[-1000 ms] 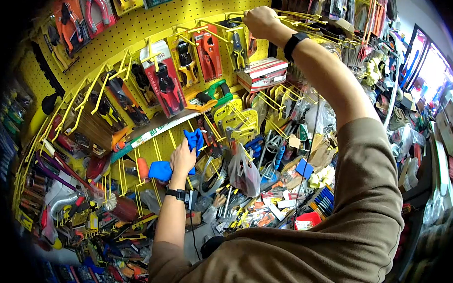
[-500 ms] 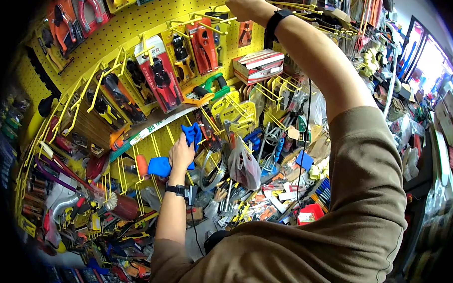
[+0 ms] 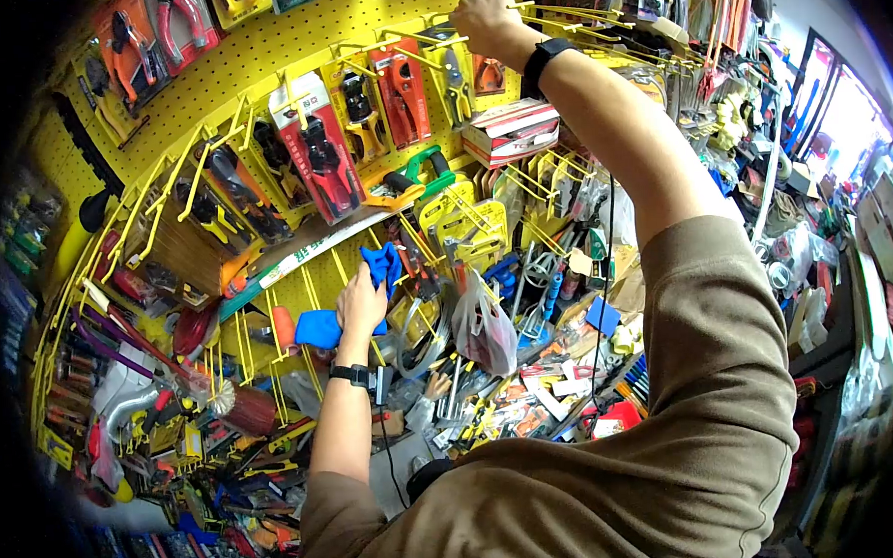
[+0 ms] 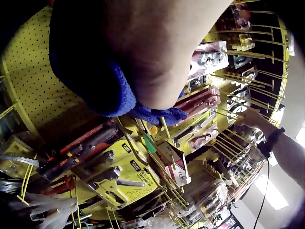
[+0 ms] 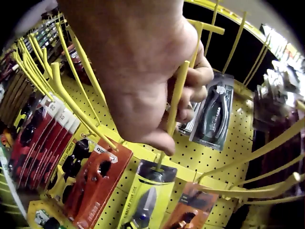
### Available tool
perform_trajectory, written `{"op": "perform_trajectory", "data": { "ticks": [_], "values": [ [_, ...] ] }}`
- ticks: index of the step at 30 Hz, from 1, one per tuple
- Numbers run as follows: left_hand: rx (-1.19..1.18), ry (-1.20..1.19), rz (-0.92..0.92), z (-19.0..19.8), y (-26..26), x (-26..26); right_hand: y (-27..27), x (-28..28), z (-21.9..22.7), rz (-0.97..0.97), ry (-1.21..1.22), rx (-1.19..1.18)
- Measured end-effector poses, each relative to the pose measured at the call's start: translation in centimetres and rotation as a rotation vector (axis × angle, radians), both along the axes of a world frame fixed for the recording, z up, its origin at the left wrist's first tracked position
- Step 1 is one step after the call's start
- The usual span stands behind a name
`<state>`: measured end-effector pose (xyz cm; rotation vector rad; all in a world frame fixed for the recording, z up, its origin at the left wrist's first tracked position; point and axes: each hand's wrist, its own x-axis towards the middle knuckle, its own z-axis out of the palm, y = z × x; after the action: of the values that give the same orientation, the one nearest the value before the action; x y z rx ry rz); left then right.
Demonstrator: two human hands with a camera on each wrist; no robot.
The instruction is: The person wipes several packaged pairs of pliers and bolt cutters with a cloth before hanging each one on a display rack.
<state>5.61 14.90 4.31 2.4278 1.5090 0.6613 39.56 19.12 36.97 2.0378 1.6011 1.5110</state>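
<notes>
My left hand [image 3: 362,307] grips a bunched blue cloth [image 3: 382,266] in front of the long saw [image 3: 317,242]; a fold of it [image 3: 317,329] hangs out on the hand's left side. In the left wrist view the cloth [image 4: 121,93] wraps below the palm. High on the rack, my right hand [image 3: 487,20] is raised. The right wrist view has its curled fingers [image 5: 198,78] and thumb around a yellow hook [image 5: 177,98]. On that hook, just under the thumb, hangs a carded tool with a yellow card [image 5: 147,195]. Packaged pliers [image 5: 214,112] hang beyond the fingers.
Red carded cutters [image 3: 403,94] and a red-and-black carded tool [image 3: 322,155] hang to the left of the right hand. A red and white box [image 3: 510,131] sits below it. Yellow hooks jut out all around. Tools lie heaped below, beside a plastic bag [image 3: 482,322].
The yellow-carded tool swung out of its place half a second ago and now hangs facing forward again. My right hand has shifted slightly left. The left hand stays nearly still with the cloth.
</notes>
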Motion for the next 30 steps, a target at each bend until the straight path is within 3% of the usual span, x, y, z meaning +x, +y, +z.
{"op": "perform_trajectory", "data": {
  "ticks": [9,11,17,19,23,26,30],
  "values": [
    [-0.019,0.007,0.002,0.2,0.1,0.0,-1.5,0.6,0.1,0.001,0.031,-0.048],
    [-0.028,0.012,-0.004,0.3,0.1,0.0,-0.6,1.1,-0.5,0.075,0.055,0.018],
    [-0.012,0.016,-0.005,0.4,-0.1,0.0,0.1,1.3,-0.2,-0.018,0.058,0.019],
    [-0.033,0.024,0.005,0.3,-0.1,-0.1,-0.1,1.6,-0.2,0.078,0.030,0.015],
    [0.023,-0.013,-0.009,-0.2,0.1,-0.1,0.1,1.5,-0.2,0.012,0.219,-0.114],
    [0.004,-0.003,-0.014,0.3,0.0,0.0,0.1,1.3,-0.6,0.048,0.057,-0.001],
    [-0.005,0.015,-0.002,0.7,-0.2,0.0,-0.5,1.0,-0.6,0.057,0.113,-0.008]
  ]
}}
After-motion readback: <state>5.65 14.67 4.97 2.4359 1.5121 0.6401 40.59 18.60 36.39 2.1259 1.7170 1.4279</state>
